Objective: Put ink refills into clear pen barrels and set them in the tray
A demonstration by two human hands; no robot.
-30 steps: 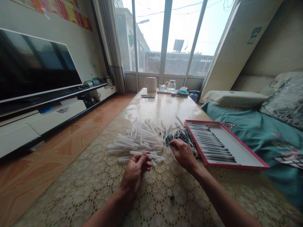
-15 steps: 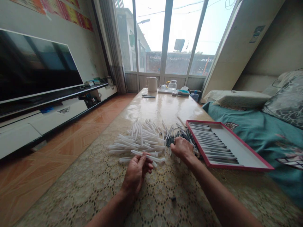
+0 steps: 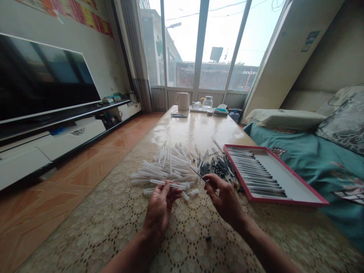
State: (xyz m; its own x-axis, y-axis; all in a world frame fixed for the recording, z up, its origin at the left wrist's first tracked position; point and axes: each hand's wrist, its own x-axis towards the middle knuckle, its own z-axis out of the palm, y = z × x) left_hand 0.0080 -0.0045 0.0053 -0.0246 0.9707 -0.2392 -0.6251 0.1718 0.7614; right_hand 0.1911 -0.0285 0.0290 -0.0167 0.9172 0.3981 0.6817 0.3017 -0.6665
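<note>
Between thumb and fingers, my left hand [image 3: 160, 201] holds a whitish translucent pen barrel [image 3: 159, 183] roughly level, in front of the heap of similar barrels [image 3: 153, 170]. My right hand [image 3: 223, 193] pinches a thin dark pen refill [image 3: 196, 171], its far end pointing up and left toward that heap. Just beyond the right hand lies a pile of black pen parts and refills [image 3: 217, 165]. The two hands are apart, with a few short clear pieces [image 3: 193, 192], perhaps caps, on the table between them.
At the right, a red-rimmed box [image 3: 295, 174] holds a row of pens [image 3: 258, 174]. A small black piece [image 3: 208, 238] lies on the patterned tablecloth [image 3: 182, 242] near me. Farther back stand a beige jug [image 3: 183, 101] and a glass pitcher [image 3: 207, 102]. A sofa [image 3: 295, 148] flanks the table.
My right hand has pulled back toward me from the black pile and now shows a refill in its fingers. My left hand, with the barrel, has shifted slightly left.
</note>
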